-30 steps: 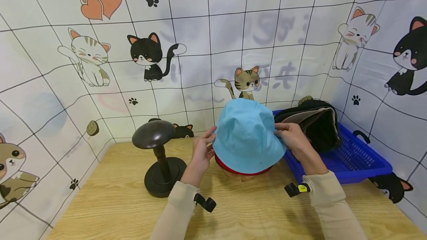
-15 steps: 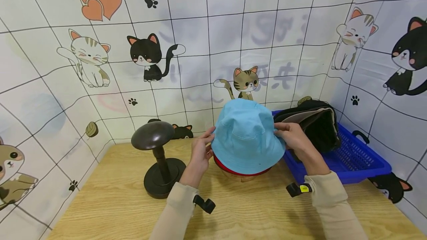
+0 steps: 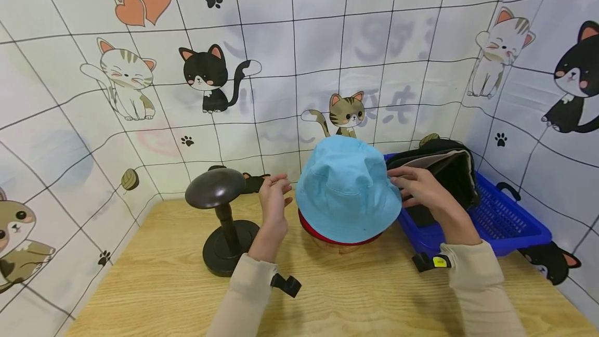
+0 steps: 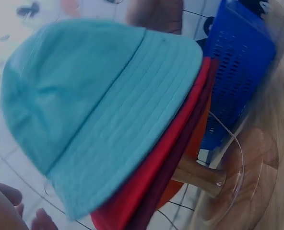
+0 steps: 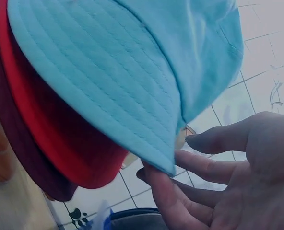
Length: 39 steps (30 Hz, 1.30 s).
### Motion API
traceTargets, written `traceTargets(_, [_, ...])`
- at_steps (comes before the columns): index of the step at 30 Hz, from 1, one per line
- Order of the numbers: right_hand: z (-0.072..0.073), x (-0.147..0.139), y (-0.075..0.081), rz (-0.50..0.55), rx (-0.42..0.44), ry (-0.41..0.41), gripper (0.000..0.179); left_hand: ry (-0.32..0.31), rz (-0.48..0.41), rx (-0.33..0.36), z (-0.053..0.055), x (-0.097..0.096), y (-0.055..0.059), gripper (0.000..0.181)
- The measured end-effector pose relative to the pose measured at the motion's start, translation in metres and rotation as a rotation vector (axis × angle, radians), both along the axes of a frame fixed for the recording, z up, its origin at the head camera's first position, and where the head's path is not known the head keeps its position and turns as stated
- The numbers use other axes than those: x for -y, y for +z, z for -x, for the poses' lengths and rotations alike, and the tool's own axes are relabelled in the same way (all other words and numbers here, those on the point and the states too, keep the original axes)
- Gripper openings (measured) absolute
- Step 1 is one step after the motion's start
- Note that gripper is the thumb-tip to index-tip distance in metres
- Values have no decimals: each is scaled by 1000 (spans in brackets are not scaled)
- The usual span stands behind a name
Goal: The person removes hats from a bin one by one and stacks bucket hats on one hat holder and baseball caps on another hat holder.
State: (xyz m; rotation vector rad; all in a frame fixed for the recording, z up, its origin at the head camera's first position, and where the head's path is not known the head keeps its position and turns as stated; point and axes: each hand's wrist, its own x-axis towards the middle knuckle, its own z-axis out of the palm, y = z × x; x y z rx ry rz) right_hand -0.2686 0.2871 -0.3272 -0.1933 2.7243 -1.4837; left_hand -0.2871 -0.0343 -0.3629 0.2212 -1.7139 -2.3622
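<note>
Blue hat, crown up, axis roughly upright; hands at either side

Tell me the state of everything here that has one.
Light-blue hat: top of the stack
Red hat: under it
Maroon hat: under the red
Dark stand: upright
Blue basket: holding dark cloth item
Left hand: off the hats
Right hand: fingers at light-blue brim

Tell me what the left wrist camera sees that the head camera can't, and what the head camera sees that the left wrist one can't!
Only the left wrist view shows the wooden post. Only the head view shows the dark stand with a rounded top. Both show the light blue hat, the red brim beneath it and the blue basket.
</note>
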Motion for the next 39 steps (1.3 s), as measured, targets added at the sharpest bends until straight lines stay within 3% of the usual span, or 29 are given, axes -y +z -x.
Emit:
traceTargets(7, [-3,-21,0,62,-24,12,52,125,120,-248,-21,-23,13,10])
traceTargets(12, [-6,-43,5,121,-28,-19,56,88,144,-395,-39,-33,22,6])
traceTargets(17, [-6,-61,5,143,-29,-78,57,-55,139,-479,-55,-43,28,7])
traceTargets(22, [-6,-77,-3,155,-34,-150,47,-256,154,-490,-65,-56,25,9])
traceTargets(30, [-9,-90,-14,6,-42,-288,61,-623,361,-487,-72,-74,16,21])
traceTargets(35, [-10,-102,-16,-56,-36,-316,63,-782,400,-399,-73,-88,9,29])
traceTargets(39, [-10,-111,-18,-98,4,-307,64,-824,374,-328,-73,-101,0,23])
